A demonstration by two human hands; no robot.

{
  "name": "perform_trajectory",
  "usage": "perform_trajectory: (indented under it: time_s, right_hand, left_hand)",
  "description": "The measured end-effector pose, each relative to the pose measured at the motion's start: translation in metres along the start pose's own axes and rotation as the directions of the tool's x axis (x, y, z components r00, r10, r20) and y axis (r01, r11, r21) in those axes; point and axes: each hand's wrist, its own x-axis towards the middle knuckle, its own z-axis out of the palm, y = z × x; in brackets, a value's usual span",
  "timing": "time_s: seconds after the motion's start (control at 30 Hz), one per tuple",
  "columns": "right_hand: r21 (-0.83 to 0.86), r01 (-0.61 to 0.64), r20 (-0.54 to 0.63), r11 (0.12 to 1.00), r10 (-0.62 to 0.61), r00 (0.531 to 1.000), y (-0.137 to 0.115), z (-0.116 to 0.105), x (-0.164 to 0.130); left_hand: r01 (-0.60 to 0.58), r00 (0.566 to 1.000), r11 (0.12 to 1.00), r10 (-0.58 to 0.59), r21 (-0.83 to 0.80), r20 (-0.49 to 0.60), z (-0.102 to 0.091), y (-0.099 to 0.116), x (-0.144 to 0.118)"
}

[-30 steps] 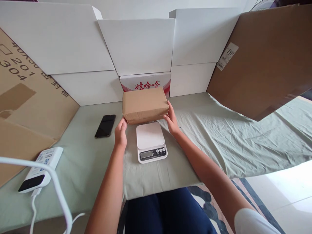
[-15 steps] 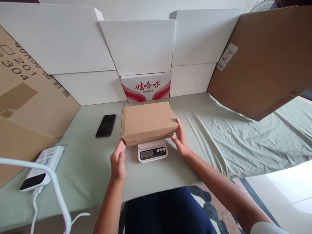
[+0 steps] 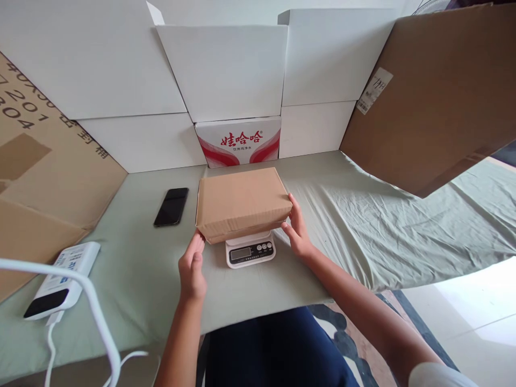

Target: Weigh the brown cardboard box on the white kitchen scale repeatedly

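A closed brown cardboard box (image 3: 242, 201) lies on a small white digital scale (image 3: 250, 252), covering its platform; only the display and buttons show. My left hand (image 3: 191, 269) reaches the box's near left corner with its fingertips. My right hand (image 3: 298, 231) presses flat against the box's right end. Both hands hold the box between them over the pale green cloth (image 3: 382, 226) on the table.
A black phone (image 3: 171, 206) lies left of the box. A white device (image 3: 60, 279) with a white cable (image 3: 97, 317) sits at the near left. White cartons (image 3: 226, 70) and a red-and-white printed carton (image 3: 238, 141) wall the back; brown cardboard sheets (image 3: 435, 91) lean at both sides.
The box came from behind the scale toward me and down onto its platform, with both hands following it. Over the last half second it has barely moved.
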Motion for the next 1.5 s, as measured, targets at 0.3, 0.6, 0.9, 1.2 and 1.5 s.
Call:
perform_trajectory:
  time_s: [0.3, 0.6, 0.9, 1.2, 1.5]
  right_hand:
    - [-0.001, 0.028, -0.282, 1.000, -0.027, 0.959, -0.005, -0.011, 0.013]
    - [0.019, 0.000, -0.234, 1.000, 0.004, 0.972, -0.008, -0.010, 0.013]
    - [0.017, -0.009, -0.190, 1.000, 0.012, 0.982, -0.007, -0.010, 0.013]
    - [0.018, -0.031, -0.152, 0.999, 0.033, 0.988, -0.007, -0.010, 0.013]
    - [0.041, -0.016, -0.114, 0.999, 0.021, 0.993, -0.006, -0.009, 0.013]
  left_hand:
    - [-0.104, 0.984, 0.995, 0.103, 0.001, -0.148, 0.002, 0.021, 0.006]
    - [-0.079, 0.989, 0.997, 0.077, -0.012, -0.123, 0.003, 0.018, 0.006]
    - [-0.086, 0.992, 0.996, 0.082, -0.037, -0.098, 0.001, 0.014, 0.004]
    - [-0.064, 0.994, 0.998, 0.062, -0.017, -0.092, 0.001, 0.015, 0.004]
    - [-0.071, 0.995, 0.997, 0.069, -0.027, -0.075, 0.001, 0.012, 0.004]
